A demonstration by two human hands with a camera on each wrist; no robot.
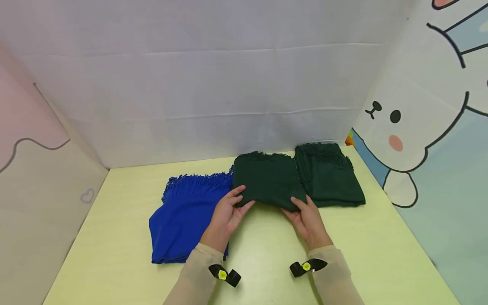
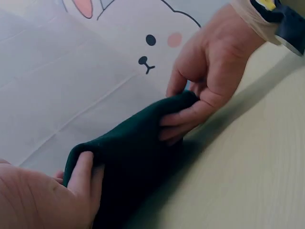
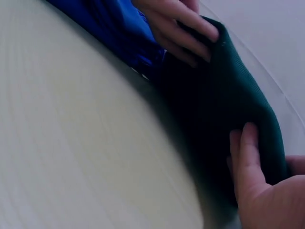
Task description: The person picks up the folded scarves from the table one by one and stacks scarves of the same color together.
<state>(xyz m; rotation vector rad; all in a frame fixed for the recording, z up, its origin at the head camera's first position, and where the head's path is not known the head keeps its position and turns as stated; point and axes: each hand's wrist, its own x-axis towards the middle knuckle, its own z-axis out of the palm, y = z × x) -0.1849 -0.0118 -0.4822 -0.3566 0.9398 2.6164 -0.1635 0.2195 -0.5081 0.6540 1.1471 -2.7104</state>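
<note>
On table (image 1: 263, 262), between blue cloth (image 1: 187, 228) and outer green cloth (image 1: 337, 184): folded green cloth (image 1: 268, 178) | left hand (image 1: 226, 215) and right hand (image 1: 308, 222) pinch its raised near edge | possible fault: folds slump askew if one hand releases first

Centre lane: bare table (image 1: 264, 258) between left forearm (image 1: 196, 273) and right forearm (image 1: 335, 273), running up to the middle green cloth (image 1: 270, 176). Left hand (image 1: 227, 214) and right hand (image 1: 309, 221) block its front corners; front edge reachable between them. Left side: blue cloth (image 1: 183, 228) in the way, partly beneath the left forearm, fringe reaching the green. Right side: right green cloth (image 1: 335, 180) close alongside. Rear: back wall (image 1: 198, 89) tight behind both green cloths; narrow strip behind the blue. Outer lanes: bare table toward left wall (image 1: 42, 207) and right wall (image 1: 450, 212). Clearance underneath the middle cloth: too dark to judge.
</note>
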